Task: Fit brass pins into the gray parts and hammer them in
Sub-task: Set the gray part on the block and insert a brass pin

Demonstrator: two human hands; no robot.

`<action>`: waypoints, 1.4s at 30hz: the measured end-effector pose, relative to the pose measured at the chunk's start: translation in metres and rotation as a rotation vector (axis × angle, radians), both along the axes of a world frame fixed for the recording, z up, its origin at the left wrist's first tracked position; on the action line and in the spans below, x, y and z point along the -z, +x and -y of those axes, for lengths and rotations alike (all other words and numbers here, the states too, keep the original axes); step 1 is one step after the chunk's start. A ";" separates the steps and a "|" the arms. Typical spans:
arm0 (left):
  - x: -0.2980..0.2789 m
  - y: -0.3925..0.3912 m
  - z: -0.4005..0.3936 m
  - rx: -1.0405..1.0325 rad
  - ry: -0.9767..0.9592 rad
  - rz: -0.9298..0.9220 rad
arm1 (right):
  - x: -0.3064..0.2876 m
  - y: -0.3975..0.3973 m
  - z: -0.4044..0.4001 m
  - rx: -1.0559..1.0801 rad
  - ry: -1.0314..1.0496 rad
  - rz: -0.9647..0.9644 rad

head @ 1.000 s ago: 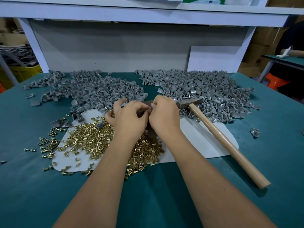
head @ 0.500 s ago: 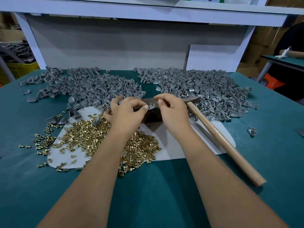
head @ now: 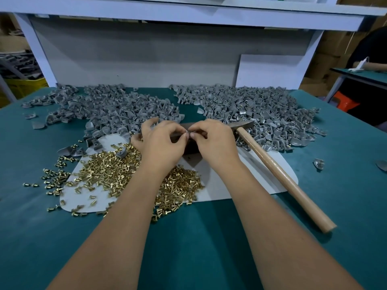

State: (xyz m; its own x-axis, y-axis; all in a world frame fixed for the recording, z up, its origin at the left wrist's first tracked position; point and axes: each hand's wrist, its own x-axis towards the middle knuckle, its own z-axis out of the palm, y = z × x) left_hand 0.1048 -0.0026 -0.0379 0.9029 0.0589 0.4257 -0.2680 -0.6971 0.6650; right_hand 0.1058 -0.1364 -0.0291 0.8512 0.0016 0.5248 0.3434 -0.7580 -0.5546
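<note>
My left hand (head: 161,143) and my right hand (head: 215,141) meet fingertip to fingertip over a dark metal block (head: 191,149) at the table's middle. Between the fingertips a small gray part (head: 188,133) is pinched; it is mostly hidden, and I cannot tell which hand has a pin. A heap of brass pins (head: 109,172) lies on a white sheet (head: 240,178) under my left wrist. Two heaps of gray parts spread behind: one at the left (head: 117,109), one at the right (head: 261,111). A hammer with a wooden handle (head: 280,174) lies to the right of my right hand, untouched.
The green table (head: 209,237) runs out to the front and right. A gray back panel (head: 146,57) and a white shelf (head: 188,13) rise behind the heaps. Stray gray parts (head: 318,163) lie at the right; loose pins (head: 52,174) at the left. A second table (head: 364,75) stands at far right.
The hands drew slightly apart half a second ago and have come back together, fingertips touching over the block. The hammer has not moved.
</note>
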 end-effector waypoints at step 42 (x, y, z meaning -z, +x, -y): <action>0.006 0.002 0.013 -0.203 -0.079 -0.035 | -0.040 -0.087 0.034 0.396 -0.595 0.160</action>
State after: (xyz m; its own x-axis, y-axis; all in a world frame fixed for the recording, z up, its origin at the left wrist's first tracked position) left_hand 0.1064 -0.0155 -0.0436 0.8833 0.2735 0.3809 -0.1027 -0.6797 0.7262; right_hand 0.0186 -0.1707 0.0105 0.7599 0.0337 0.6492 0.0240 -0.9994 0.0238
